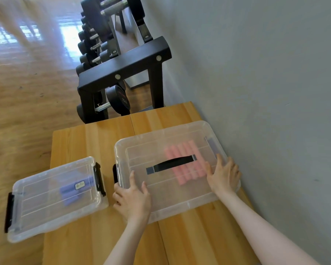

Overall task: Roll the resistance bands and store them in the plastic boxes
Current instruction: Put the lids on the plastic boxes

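- your left hand (134, 197) lies flat, fingers spread, on the large box's lid (166, 192).
- your right hand (225, 175) presses its right end, nearest that latch (211, 145).

Bare table (75, 142) lay open beyond small box (54, 197); wall (275, 92) blocked rt side, dumbbell rack (122, 67) stood behind.
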